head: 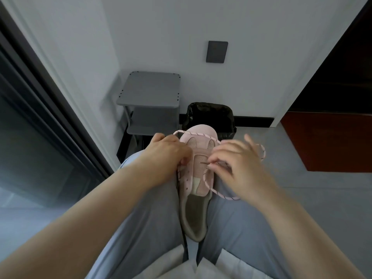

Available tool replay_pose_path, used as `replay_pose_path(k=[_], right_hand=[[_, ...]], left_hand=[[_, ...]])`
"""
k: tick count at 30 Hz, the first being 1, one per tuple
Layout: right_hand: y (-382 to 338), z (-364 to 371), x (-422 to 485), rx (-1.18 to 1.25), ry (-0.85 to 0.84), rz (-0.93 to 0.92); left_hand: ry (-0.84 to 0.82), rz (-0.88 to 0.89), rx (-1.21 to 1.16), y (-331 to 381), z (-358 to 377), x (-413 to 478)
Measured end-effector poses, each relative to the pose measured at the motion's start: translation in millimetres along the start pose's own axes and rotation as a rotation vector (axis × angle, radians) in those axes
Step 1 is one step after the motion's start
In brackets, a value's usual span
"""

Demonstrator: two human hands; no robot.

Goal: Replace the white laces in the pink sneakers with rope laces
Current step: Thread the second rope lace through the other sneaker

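A pink sneaker (198, 172) lies wedged between my thighs, toe pointing away from me, its grey opening toward me. A pink rope lace with dark flecks (211, 188) loops across the toe and hangs down the right side. My left hand (167, 156) grips the sneaker's left edge by the eyelets. My right hand (235, 168) pinches the lace's thin tip over the tongue, thumb and forefinger together, the other fingers spread. No white lace is visible.
A grey two-tier stool (150, 91) stands against the wall ahead. Beside it is a bin with a black bag (211, 115). A dark glass door frame runs along the left, a red-brown panel at the right. My legs are in light blue trousers (231, 228).
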State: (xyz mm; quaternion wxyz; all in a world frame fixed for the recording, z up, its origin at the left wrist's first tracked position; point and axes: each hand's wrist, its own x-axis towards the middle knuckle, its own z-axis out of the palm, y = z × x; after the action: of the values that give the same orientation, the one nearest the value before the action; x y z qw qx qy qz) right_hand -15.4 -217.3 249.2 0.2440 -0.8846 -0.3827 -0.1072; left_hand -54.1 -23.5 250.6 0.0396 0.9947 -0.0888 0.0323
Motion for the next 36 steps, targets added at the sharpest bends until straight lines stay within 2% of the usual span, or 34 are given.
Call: replay_pose_path(k=[2, 7, 11, 12, 16, 19, 23, 27, 33, 36], right_hand=[[3.8, 7.1, -1.0, 0.006, -0.077, 0.026], [23.6, -7.2, -2.8, 0.021, 0.009, 0.132], [23.6, -13.7, -1.9, 0.011, -0.209, 0.099], [26.3, -15.4, -1.6, -0.028, -0.192, 0.107], [34.9, -21.8, -1.5, -0.132, 0.049, 0.151], [27.3, -8.1, -1.9, -0.124, 0.042, 0.067], [22.5, 4.0, -1.2, -0.056, 0.097, 0.095], [23.2, 10.4, -0.2, -0.08, 0.084, 0.111], [16.1, 14.4, 5.5, -0.218, 0.099, 0.122], [13.7, 17.2, 10.4, -0.209, 0.068, 0.09]], left_hand=[[-0.043, -0.034, 0.012, 0.2, -3.3, 1.0], [-0.09, -0.001, 0.018, -7.8, -2.6, -7.4], [-0.14, -0.005, 0.008, -15.8, -4.8, -8.7], [-0.145, 0.001, 0.013, -14.6, -5.4, -8.4], [-0.136, 0.023, 0.075, -5.9, -4.4, -7.0], [-0.135, 0.022, 0.1, 0.2, -3.1, -9.8], [-0.057, -0.061, 0.051, 9.2, 1.5, -15.5], [0.057, -0.186, 0.074, 16.0, 10.5, -23.2], [0.196, -0.2, 0.172, 23.2, 19.2, -31.1], [0.195, -0.232, 0.201, 24.9, 24.1, -29.7]])
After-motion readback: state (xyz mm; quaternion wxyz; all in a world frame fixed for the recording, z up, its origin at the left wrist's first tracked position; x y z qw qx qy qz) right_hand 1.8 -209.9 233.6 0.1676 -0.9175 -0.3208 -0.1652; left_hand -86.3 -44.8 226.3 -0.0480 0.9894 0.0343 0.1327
